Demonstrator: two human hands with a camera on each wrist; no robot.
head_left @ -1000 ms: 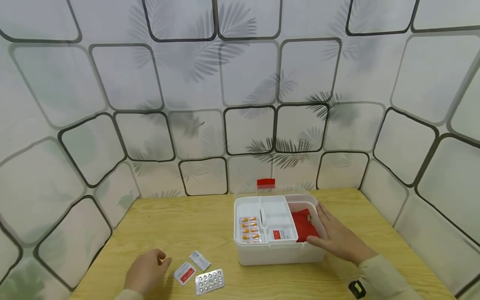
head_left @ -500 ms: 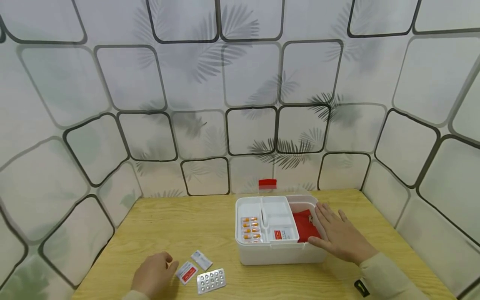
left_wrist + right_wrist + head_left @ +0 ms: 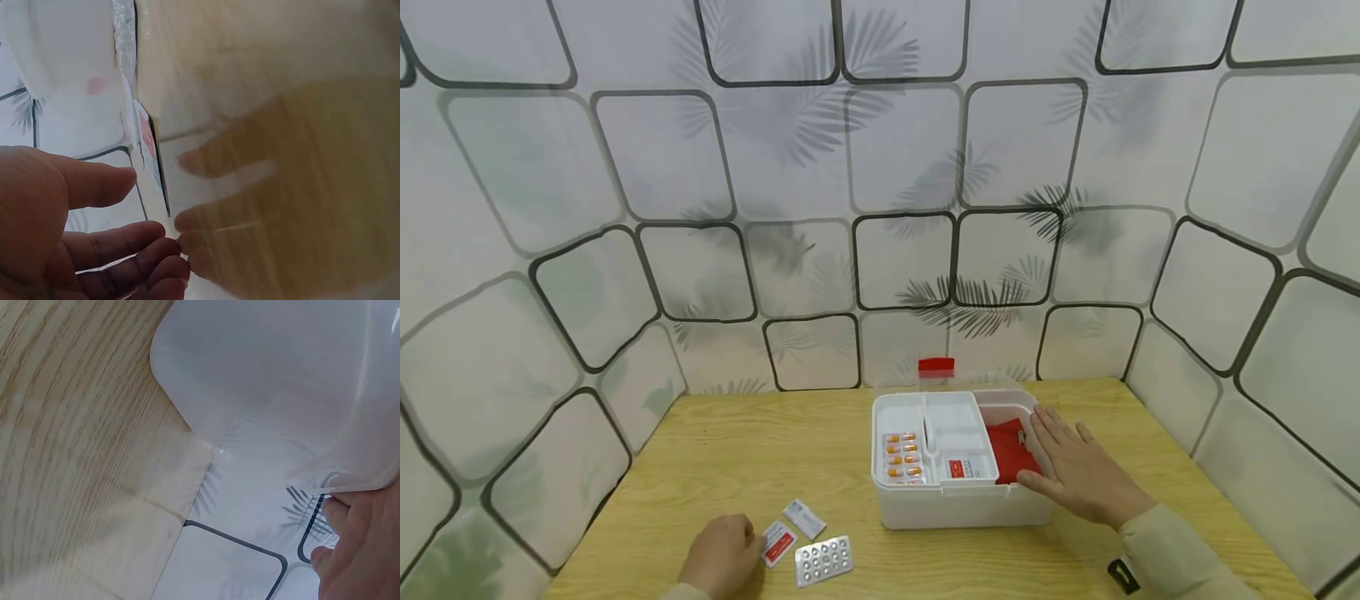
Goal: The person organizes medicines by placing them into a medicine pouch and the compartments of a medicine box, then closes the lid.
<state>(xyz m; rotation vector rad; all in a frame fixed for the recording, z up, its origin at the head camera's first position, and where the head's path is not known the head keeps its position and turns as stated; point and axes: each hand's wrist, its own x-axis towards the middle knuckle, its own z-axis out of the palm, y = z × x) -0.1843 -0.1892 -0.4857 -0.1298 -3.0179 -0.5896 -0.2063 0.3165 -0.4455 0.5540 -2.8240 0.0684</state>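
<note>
In the head view my left hand (image 3: 724, 554) is at the table, its fingertips at the left edge of a small white packet with a red label (image 3: 778, 543). From the left wrist, thumb and fingers stand apart near the edge of that packet (image 3: 149, 140), without pinching it. Beside it lie a second small white packet (image 3: 805, 518) and a silver blister pack (image 3: 823, 561). My right hand (image 3: 1078, 471) rests on the right rim of the white box (image 3: 966, 510), fingers extended. The right wrist view shows part of that hand (image 3: 362, 540) against the box wall (image 3: 262, 369).
The box has a white divided tray (image 3: 955, 421) holding an orange capsule blister pack (image 3: 902, 458) and a red-and-white packet (image 3: 964, 467). A red pouch (image 3: 1011, 450) lies in its right part. Behind it stands a clear lid with a red tab (image 3: 936, 367). Patterned curtains surround the wooden table (image 3: 752, 450).
My left hand has moved rightward to the red-labelled packet. The fingers of my right hand have spread a little on the box rim, and the head view has shifted slightly.
</note>
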